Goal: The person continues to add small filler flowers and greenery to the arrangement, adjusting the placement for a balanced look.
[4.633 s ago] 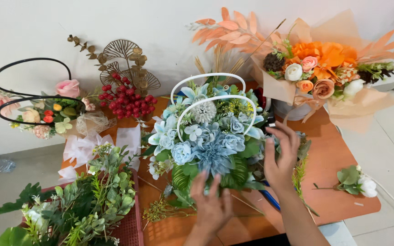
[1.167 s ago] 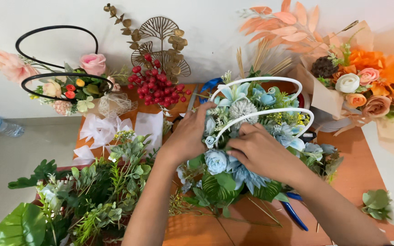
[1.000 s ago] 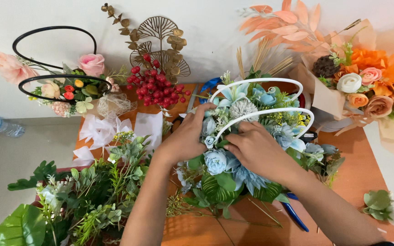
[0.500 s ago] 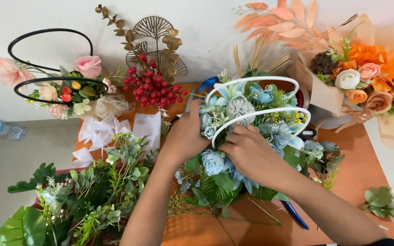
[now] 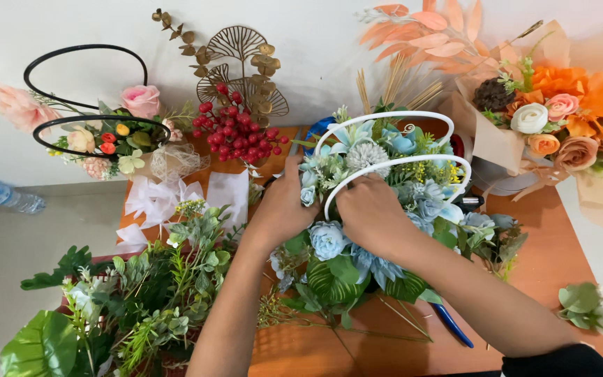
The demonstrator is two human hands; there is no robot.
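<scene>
Both hands work in the blue bouquet (image 5: 385,209), which stands at the middle of the orange counter (image 5: 560,258). The left hand (image 5: 284,206) presses into the bouquet's left side, fingers curled in among pale blue flowers and leaves; whether they pinch a stem I cannot tell. The right hand (image 5: 371,209) lies on the bouquet's centre, just under the front white hoop (image 5: 396,164), fingers bent down into the flowers and hidden there, so its grip cannot be told either. The two hands are near each other, with the hoop's left end between them.

A second white hoop (image 5: 385,117) arches behind the first. Large striped green leaves (image 5: 329,283) spread from the bouquet's near edge, and thin stems trail from it over the counter.

Right of the bouquet, a blue-handled tool (image 5: 451,324) lies on the counter beside the right forearm. Further right, an orange bouquet (image 5: 560,112) sits in tan wrapping paper (image 5: 490,143), shaped like a folded cone, against the wall. A small white flower with leaves (image 5: 587,311) lies at the counter's right edge.

Left of the blue bouquet stand red berries (image 5: 235,132), with gold metal leaves (image 5: 239,52) behind them. White ribbon (image 5: 155,199) lies below the berries. A pink arrangement with black hoops (image 5: 92,119) stands further left, and a heap of greenery (image 5: 134,293) fills the near left. A clear bottle (image 5: 1,195) lies on the floor beyond.
</scene>
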